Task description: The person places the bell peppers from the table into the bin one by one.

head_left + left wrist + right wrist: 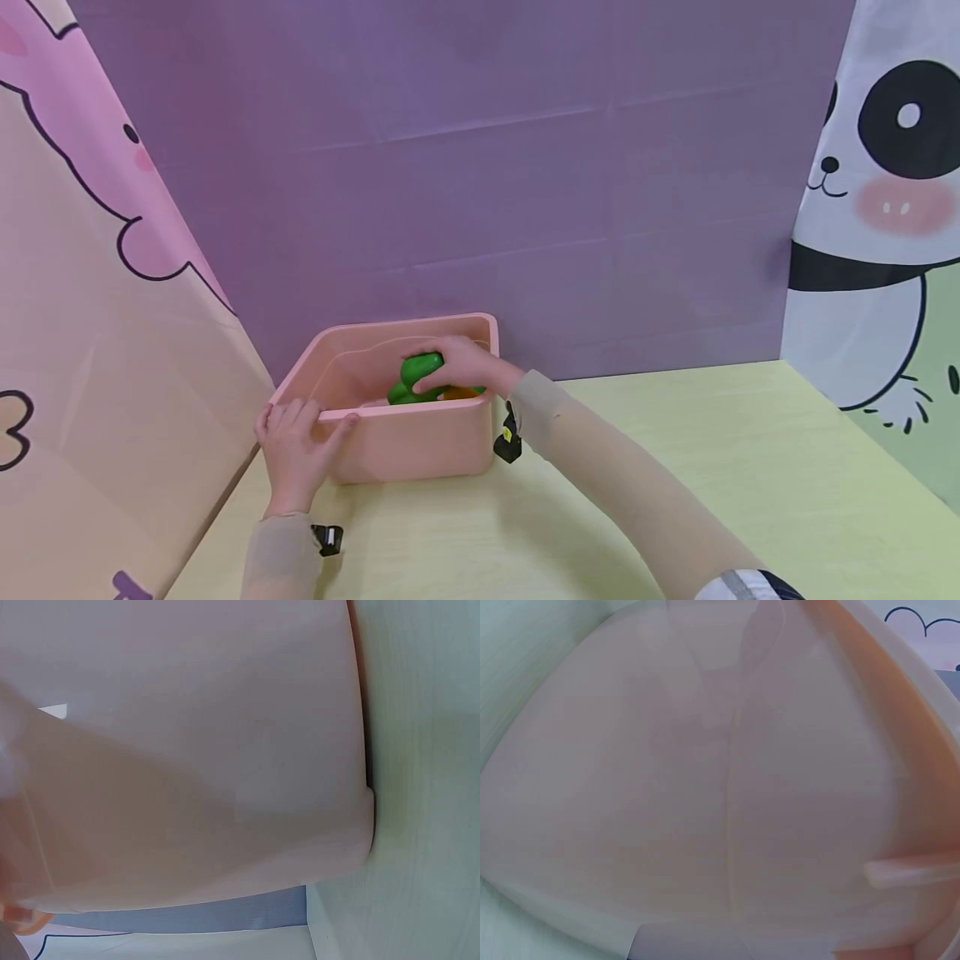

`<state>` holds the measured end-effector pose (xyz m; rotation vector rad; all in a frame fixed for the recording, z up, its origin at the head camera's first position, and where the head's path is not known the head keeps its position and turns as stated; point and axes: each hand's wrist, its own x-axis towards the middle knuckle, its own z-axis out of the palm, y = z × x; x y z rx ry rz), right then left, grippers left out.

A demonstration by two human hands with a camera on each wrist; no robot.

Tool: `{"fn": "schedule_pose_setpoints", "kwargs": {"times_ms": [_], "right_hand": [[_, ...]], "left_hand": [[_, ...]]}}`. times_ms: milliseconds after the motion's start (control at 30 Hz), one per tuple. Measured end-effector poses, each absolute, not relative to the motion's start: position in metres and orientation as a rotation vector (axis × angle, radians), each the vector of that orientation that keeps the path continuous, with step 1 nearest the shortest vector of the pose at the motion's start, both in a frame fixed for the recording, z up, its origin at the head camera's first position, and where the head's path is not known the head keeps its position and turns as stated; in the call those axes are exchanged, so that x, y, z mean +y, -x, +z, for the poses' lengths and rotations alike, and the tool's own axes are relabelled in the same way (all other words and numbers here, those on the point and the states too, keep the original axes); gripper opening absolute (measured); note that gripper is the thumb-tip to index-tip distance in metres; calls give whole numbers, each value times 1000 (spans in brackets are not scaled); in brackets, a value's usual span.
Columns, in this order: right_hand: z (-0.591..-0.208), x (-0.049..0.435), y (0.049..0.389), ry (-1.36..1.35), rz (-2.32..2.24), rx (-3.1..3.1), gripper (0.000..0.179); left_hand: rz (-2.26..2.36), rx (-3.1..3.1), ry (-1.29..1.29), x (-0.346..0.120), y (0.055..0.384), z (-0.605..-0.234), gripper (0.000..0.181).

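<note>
A pink plastic bin (pixel 412 450) stands on the table against the purple backdrop. My left hand (pixel 294 446) grips its front left corner, fingers over the rim and thumb along the front wall. Reaching in over the bin's right side, my right hand (pixel 461 364) holds a glossy green bell pepper (pixel 422 367) between thumb and fingers. Under it shows more green (pixel 405 396), with an orange item (pixel 459 392) beside it; the front wall hides their lower parts. In both wrist views the bin's outer wall (pixel 187 802) (pixel 667 802) fills most of the picture.
The pale wooden table (pixel 675 467) extends to the right and front of the bin. A purple backdrop (pixel 487 183) rises behind it. Panels with cartoon animals (pixel 862 333) border the table at left and right. Small black devices (pixel 508 437) sit at both wrists.
</note>
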<state>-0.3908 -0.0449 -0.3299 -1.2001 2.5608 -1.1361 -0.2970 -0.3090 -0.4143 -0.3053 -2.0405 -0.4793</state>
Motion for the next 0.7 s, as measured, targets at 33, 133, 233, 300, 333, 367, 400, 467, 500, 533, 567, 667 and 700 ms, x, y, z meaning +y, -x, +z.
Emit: {"fn": "schedule_pose_setpoints", "kwargs": {"times_ms": [33, 133, 233, 300, 333, 367, 400, 467, 500, 533, 567, 667, 700], "right_hand": [[-330, -45, 391, 1208, -1110, 2575, 52], [-330, -46, 392, 1233, -1067, 2602, 52], [-330, -46, 392, 1253, -1065, 2598, 52], [-330, -46, 392, 1266, -1054, 2597, 52], [-330, -46, 392, 1268, -1044, 2598, 52], [-331, -46, 392, 1272, -1026, 2603, 52], [-331, -46, 392, 1276, -1007, 2607, 52], [-331, -46, 391, 1290, -955, 2624, 53], [-330, -46, 391, 1298, -932, 2632, 53], [-330, -45, 391, 1305, -910, 2639, 53], [-330, -45, 390, 1313, -887, 2645, 53], [-329, -45, 389, 1317, -854, 2649, 53], [-329, -46, 389, 1319, -846, 2652, 53]], "left_hand": [[-479, -2038, 307, -309, 297, -414, 65], [-478, -2030, 312, -309, 298, -414, 66], [-478, -2027, 313, -309, 298, -414, 66], [-476, -2027, 314, -309, 298, -414, 66], [-474, -2029, 312, -309, 298, -414, 67], [-474, -2032, 311, -309, 298, -415, 67], [-475, -2033, 311, -309, 298, -415, 67], [-472, -2037, 309, -309, 298, -416, 68], [-472, -2040, 308, -308, 298, -416, 68], [-473, -2040, 307, -308, 298, -416, 68], [-474, -2040, 307, -308, 299, -416, 68], [-479, -2040, 303, -308, 299, -416, 67], [-482, -2040, 303, -308, 298, -416, 67]]}}
